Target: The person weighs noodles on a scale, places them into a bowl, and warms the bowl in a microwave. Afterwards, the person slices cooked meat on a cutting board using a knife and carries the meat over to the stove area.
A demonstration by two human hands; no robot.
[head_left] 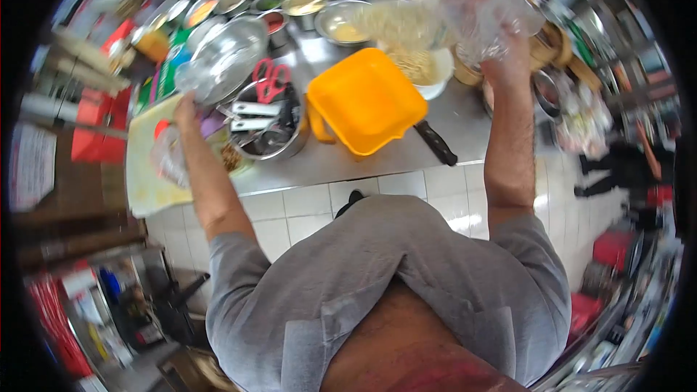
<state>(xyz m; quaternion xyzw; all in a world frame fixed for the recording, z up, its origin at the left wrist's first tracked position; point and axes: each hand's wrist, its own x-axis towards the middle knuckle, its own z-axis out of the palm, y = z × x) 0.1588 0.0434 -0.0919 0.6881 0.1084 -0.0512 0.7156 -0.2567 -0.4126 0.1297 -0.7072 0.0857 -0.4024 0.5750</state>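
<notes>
My left hand (192, 83), in thin clear plastic, is at the near left rim of a large metal bowl (236, 51); its fingers are too indistinct to read. My right hand (504, 33), blurred and wrapped in clear plastic, grips a clear plastic bag (406, 20) with pale yellowish contents. This bag hangs over a white bowl of noodles (412, 65). Between my hands sits an orange square container (367, 101) with a handle. A metal pot of utensils (268, 147) with red scissors (271, 80) stands nearer my left arm.
Several metal bowls of ingredients (343, 23) line the back of the steel table (465, 112). A black-handled knife (437, 144) lies at the front edge. A pale cutting board (149, 167) is at the left. Plastic bags (583, 120) are at the right, with a person's dark-clad legs beyond.
</notes>
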